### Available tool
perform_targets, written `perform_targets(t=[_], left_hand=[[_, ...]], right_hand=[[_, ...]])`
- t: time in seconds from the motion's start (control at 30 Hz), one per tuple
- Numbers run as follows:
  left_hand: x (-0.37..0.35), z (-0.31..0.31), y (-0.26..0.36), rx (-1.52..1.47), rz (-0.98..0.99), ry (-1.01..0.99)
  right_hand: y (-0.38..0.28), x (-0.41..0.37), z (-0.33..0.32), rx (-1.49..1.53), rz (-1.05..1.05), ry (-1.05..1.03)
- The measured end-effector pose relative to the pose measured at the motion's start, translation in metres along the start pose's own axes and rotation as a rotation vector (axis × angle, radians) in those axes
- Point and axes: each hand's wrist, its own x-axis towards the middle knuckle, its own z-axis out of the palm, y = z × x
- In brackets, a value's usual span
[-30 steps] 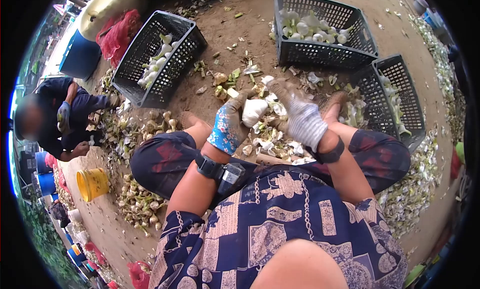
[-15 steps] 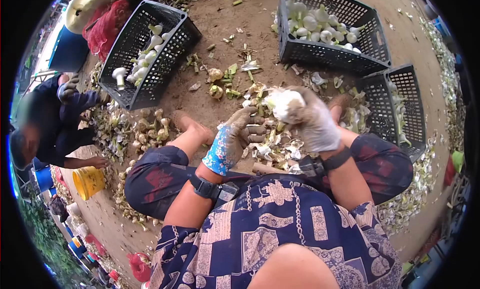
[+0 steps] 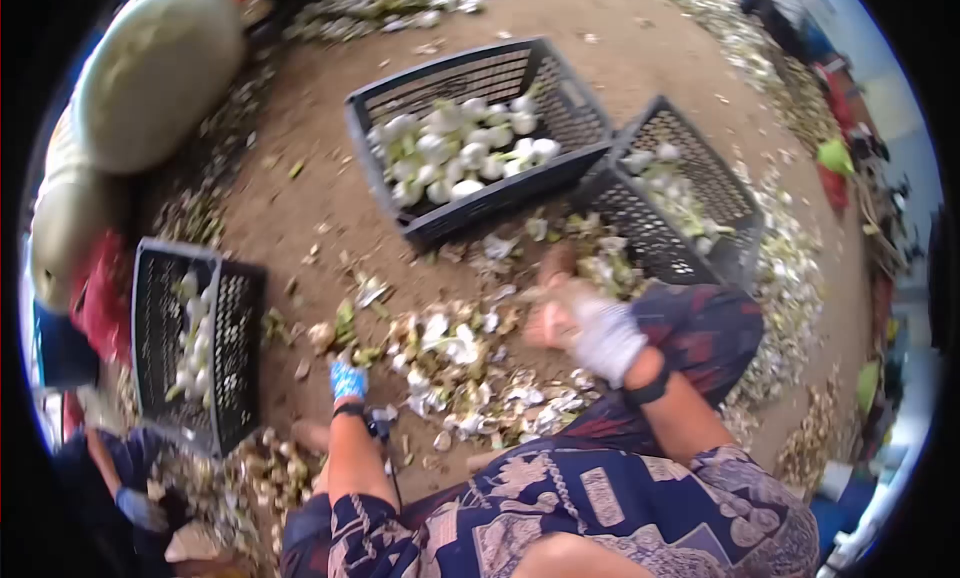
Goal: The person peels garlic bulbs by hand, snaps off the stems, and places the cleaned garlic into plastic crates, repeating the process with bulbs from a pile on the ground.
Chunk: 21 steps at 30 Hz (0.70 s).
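My left hand point(image 3: 348, 380), in a glove with a blue flowered cuff, reaches low over the ground at centre left, close to a garlic bulb point(image 3: 321, 336) with brown skin. Its fingers blend into the soil, so their grip cannot be made out. My right hand point(image 3: 602, 336), in a pale dirty glove, is above my bare foot, right of a heap of white peelings point(image 3: 455, 343). Motion smears its fingers, and no bulb shows in it. Ahead, a dark crate point(image 3: 430, 223) holds several cleaned white bulbs point(image 3: 455, 153).
A second crate point(image 3: 235, 353) with white bulbs stands at the left, and a third point(image 3: 700, 203) with stalked bulbs at the right. Large pale sacks point(image 3: 160, 73) and a red net bag point(image 3: 102, 293) lie upper left. A co-worker's gloved hand point(image 3: 142, 510) shows lower left.
The view has swung, moving the crates left and down. My hands have parted; the left reaches to the ground. The white bulb that was in my right hand no longer shows there.
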Motion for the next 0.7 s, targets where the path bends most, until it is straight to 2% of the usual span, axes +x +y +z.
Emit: perform_targets(t=[0.03, 0.07, 0.1, 0.17, 0.23, 0.27, 0.3, 0.33, 0.37, 0.43, 0.47, 0.5, 0.53, 0.57, 0.6, 0.63, 0.67, 0.7], left_hand=[[-0.007, 0.004, 0.014, 0.161, -0.039, -0.013], [-0.001, 0.032, -0.001, -0.156, -0.046, -0.166], [0.01, 0.049, -0.015, -0.45, -0.073, -0.32], [-0.021, 0.04, 0.052, -0.476, 0.056, -0.277], [-0.074, 0.011, 0.147, -0.79, -0.251, -0.348], [-0.096, 0.004, 0.166, -0.856, -0.204, -0.38], [-0.113, -0.003, 0.181, -0.924, -0.154, -0.407], [-0.127, -0.016, 0.199, -0.996, 0.021, -0.508], [-0.136, -0.021, 0.204, -0.86, 0.048, -0.495], [-0.162, -0.038, 0.21, -0.963, 0.239, -0.394], [-0.169, -0.048, 0.212, -0.902, 0.284, -0.379], [-0.175, -0.052, 0.216, -0.827, 0.336, -0.222], [-0.183, -0.062, 0.221, -0.634, 0.421, -0.094], [-0.192, -0.079, 0.239, -0.443, 0.501, 0.022], [-0.203, -0.1, 0.249, -0.029, 0.79, 0.253], [-0.209, -0.104, 0.251, 0.033, 0.768, 0.253], [-0.214, -0.109, 0.254, 0.059, 0.777, 0.26], [-0.219, -0.113, 0.258, 0.083, 0.787, 0.266]], right_hand=[[-0.013, -0.004, 0.024, 0.115, 0.029, -0.102], [-0.019, -0.004, 0.047, 0.154, -0.065, -0.167], [-0.029, -0.002, 0.068, 0.239, -0.078, -0.113], [-0.033, 0.007, 0.113, 0.275, 0.077, -0.106], [-0.048, 0.017, 0.096, 0.367, 0.256, -0.303], [-0.041, 0.015, 0.119, 0.354, 0.216, -0.153], [-0.043, 0.013, 0.114, 0.357, 0.201, -0.148], [-0.048, 0.011, 0.104, 0.344, 0.174, -0.177], [-0.051, 0.009, 0.097, 0.333, 0.147, -0.21], [-0.048, 0.008, 0.098, 0.271, 0.053, -0.141], [-0.05, 0.005, 0.085, 0.479, 0.017, -0.17], [-0.054, 0.001, 0.074, 0.69, -0.027, -0.21], [-0.048, 0.004, 0.086, 0.698, -0.117, -0.217], [-0.059, -0.003, 0.059, 0.573, -0.175, -0.225], [-0.064, -0.01, 0.066, 0.622, -0.249, -0.107], [-0.065, -0.016, 0.074, 0.669, -0.294, 0.014], [-0.082, -0.028, 0.044, 0.917, -0.205, -0.027], [-0.083, -0.032, 0.046, 0.983, -0.156, -0.061]])
